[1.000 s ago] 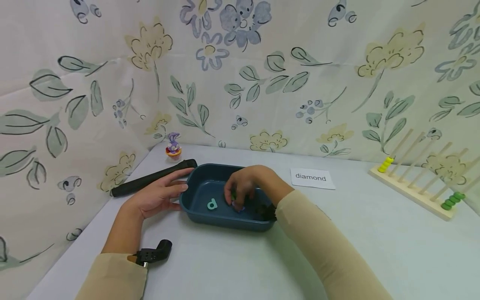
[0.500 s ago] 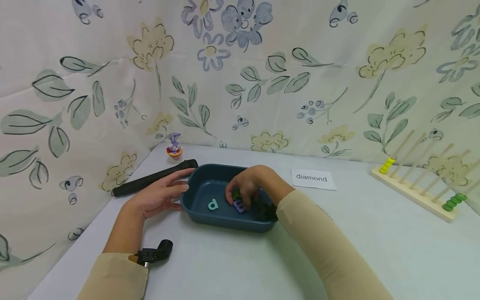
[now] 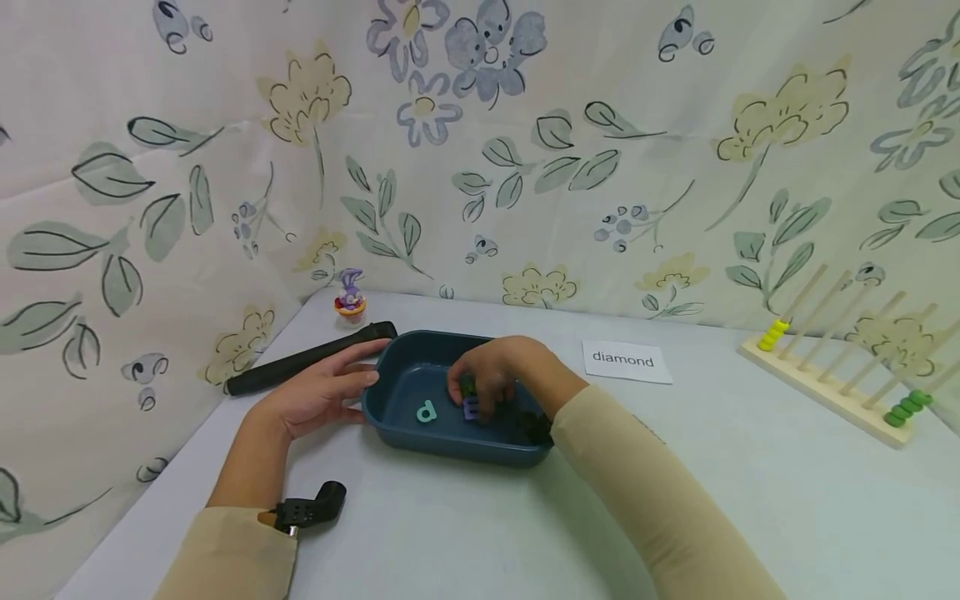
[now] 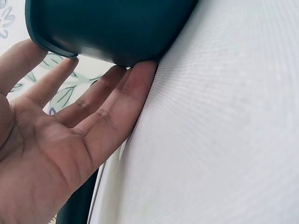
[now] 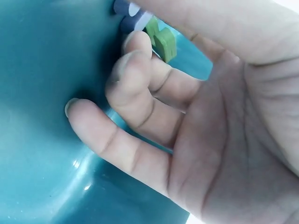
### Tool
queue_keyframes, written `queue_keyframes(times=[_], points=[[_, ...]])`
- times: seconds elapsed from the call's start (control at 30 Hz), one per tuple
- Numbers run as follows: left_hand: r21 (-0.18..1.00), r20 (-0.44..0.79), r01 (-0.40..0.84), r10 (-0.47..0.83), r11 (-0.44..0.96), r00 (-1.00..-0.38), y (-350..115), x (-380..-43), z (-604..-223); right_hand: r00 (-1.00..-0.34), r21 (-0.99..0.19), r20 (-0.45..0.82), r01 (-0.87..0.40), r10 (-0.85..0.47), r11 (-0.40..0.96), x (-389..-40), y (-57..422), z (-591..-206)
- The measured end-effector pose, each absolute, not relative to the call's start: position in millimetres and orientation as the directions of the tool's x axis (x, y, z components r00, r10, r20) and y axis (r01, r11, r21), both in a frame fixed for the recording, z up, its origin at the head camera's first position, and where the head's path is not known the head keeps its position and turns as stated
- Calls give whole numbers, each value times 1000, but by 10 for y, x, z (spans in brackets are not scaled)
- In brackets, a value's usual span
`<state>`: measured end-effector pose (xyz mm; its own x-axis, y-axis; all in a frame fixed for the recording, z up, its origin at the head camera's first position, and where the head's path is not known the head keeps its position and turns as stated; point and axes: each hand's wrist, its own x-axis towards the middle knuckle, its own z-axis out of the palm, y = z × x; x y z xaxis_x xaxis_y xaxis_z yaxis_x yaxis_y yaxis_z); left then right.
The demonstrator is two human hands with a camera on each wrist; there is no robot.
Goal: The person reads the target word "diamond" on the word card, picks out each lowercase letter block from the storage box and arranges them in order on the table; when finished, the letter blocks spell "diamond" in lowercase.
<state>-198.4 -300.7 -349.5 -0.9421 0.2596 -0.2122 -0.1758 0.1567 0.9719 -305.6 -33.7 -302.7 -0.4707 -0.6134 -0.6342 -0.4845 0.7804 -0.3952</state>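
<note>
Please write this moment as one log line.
left hand: touches tray; right hand: in tray, at purple letter; teal letter: in tray

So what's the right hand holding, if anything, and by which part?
Can't tell: the right hand is at the purple letter and green piece in the tray, fingers hiding any grip.
</note>
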Motion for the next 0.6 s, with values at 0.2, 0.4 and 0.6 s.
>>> queue_keyframes(times=[0.2, 0.4, 0.6], points=[[972, -215, -180, 252, 154, -944, -3021, -1978, -3501, -512, -364, -589, -523, -625, 771, -3009, -375, -3036], [972, -214, -181, 252, 147, -944, -3007, -1979, -3508, -516, -398, -568, -510, -641, 763, -3023, -344, -3023], [972, -214, -182, 244, 148, -946, -2994, -1982, -3510, -484, -461, -572, -479, -663, 747, -3038, -278, -2913]])
